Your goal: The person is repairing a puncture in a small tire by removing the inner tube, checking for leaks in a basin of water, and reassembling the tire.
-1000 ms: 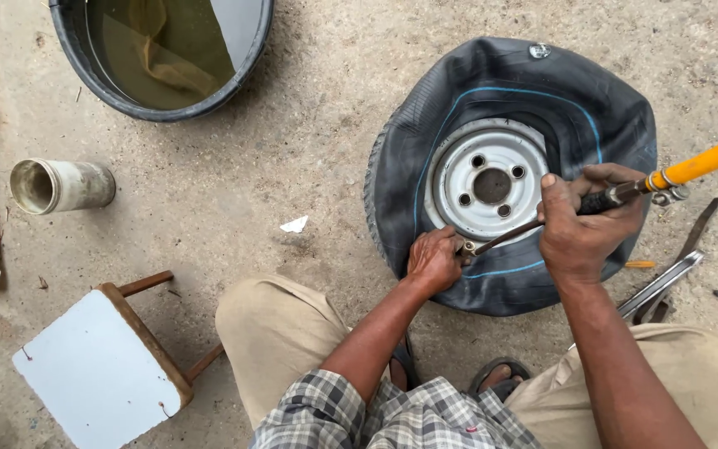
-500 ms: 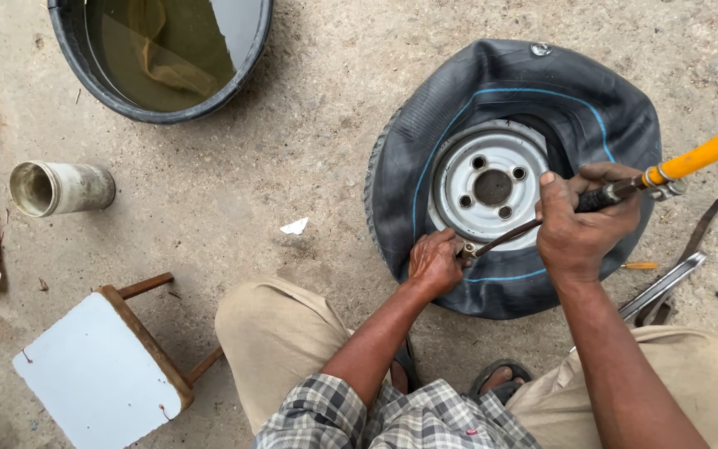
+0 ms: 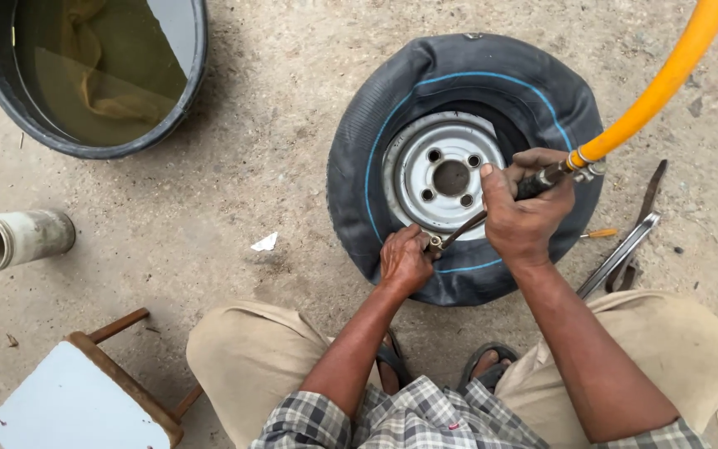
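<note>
A small wheel lies flat on the ground, with a grey steel rim (image 3: 446, 173) and a black inner tube (image 3: 392, 108) bulging around it. My right hand (image 3: 525, 208) grips an air chuck handle (image 3: 542, 179) fed by a yellow hose (image 3: 654, 91). Its thin metal nozzle (image 3: 459, 233) runs down to the valve at the tube's near edge. My left hand (image 3: 405, 259) pinches that valve and the nozzle tip together. The valve itself is hidden by my fingers.
A black tub of murky water (image 3: 85, 75) stands at the top left. A grey pipe piece (image 3: 10, 239) lies at the left, a white-topped stool (image 3: 85, 399) at the bottom left. Metal tyre levers (image 3: 625, 249) lie right of the wheel.
The view has shifted a little and the yellow hose now rises more steeply. Both hands stay at the valve with the same grip.
</note>
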